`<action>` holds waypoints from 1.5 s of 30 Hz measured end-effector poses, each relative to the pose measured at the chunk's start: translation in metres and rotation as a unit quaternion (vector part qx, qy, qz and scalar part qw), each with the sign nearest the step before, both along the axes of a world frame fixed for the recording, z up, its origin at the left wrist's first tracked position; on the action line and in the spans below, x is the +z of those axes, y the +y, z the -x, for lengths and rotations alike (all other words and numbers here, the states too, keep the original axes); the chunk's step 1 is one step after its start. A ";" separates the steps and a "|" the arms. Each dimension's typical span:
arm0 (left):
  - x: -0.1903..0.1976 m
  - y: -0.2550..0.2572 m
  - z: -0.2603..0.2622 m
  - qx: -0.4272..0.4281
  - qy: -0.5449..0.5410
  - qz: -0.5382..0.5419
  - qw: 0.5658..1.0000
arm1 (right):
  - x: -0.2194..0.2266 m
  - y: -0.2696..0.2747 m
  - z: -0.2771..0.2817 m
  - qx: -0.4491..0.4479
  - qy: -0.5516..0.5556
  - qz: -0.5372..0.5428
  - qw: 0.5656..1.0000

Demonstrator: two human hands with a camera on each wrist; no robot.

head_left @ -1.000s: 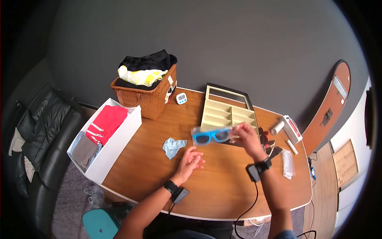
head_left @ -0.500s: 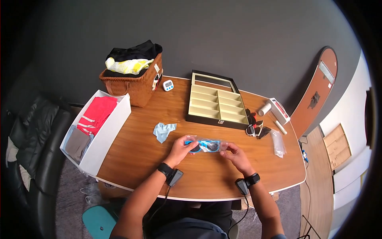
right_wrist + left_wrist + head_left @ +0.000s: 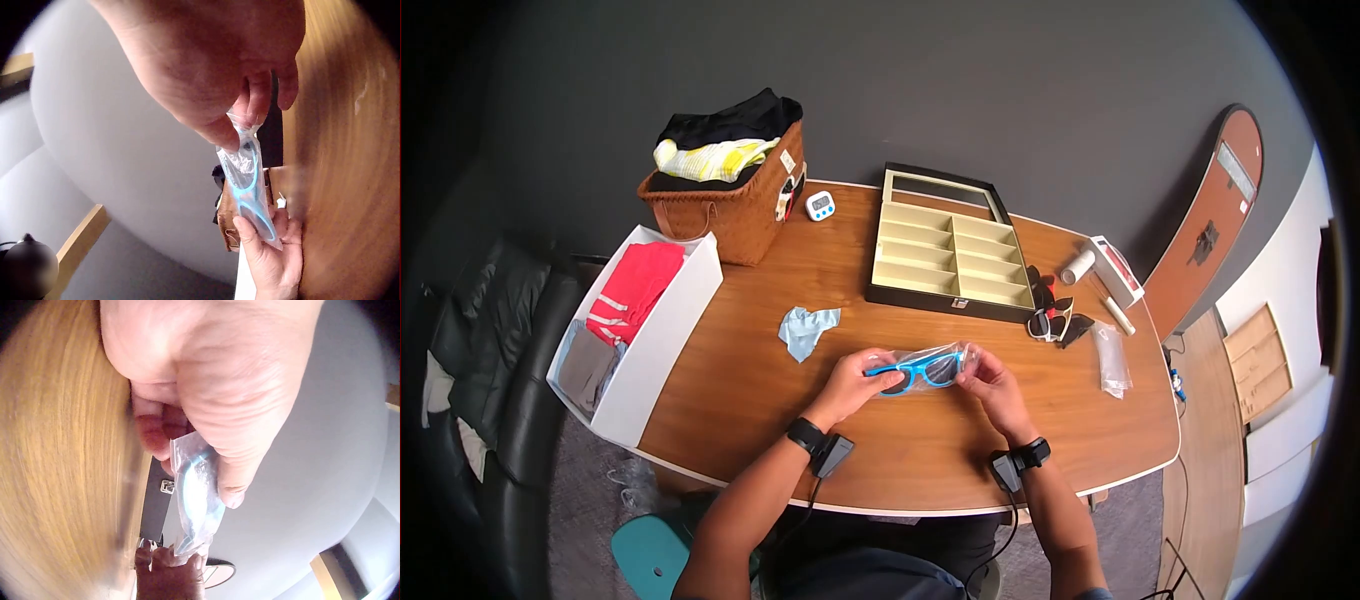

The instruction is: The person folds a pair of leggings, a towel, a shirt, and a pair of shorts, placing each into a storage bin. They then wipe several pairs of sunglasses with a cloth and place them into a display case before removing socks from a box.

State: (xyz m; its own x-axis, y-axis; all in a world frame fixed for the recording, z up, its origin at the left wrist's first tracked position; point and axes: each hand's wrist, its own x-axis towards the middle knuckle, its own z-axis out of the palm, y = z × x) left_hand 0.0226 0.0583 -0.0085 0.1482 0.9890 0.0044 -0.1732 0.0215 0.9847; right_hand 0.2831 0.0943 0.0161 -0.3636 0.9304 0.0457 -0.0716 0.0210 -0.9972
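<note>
Blue-framed sunglasses (image 3: 919, 374) with dark lenses lie inside a clear plastic sleeve, held over the near middle of the table. My left hand (image 3: 852, 387) grips the sleeve's left end, thumb across the front of one lens. At the other end, my right hand (image 3: 997, 390) pinches the plastic between thumb and fingers. In the right wrist view the sunglasses (image 3: 249, 199) stretch between both hands, the plastic bunched at the right fingertips. The left wrist view shows the clear sleeve (image 3: 195, 494) under the left thumb.
Behind the hands stands an open, compartmented display case (image 3: 950, 262). Several sunglasses (image 3: 1055, 322) and clear sleeves (image 3: 1111, 358) lie to the right. A light blue cloth (image 3: 806, 331) is at left, near a white box of clothes (image 3: 668, 342), a wicker basket (image 3: 750, 225) and a timer (image 3: 820, 206).
The right hand brought the sunglasses down and toward the body, and the left hand took hold of their other end. Since then the sleeve has tilted, its right end higher.
</note>
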 end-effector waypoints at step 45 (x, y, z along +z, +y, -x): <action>0.005 0.002 -0.035 0.004 -0.004 -0.043 0.999 | 0.034 0.015 -0.080 0.005 -0.198 -0.103 0.975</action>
State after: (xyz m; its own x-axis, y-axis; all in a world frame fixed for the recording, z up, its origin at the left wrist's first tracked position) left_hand 0.0579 0.0601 -0.0032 0.1402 0.9860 0.0898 -0.1817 -0.0636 0.9813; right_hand 0.3633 0.1096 0.0501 -0.3997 0.9126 0.0863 0.3162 0.2257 -0.9215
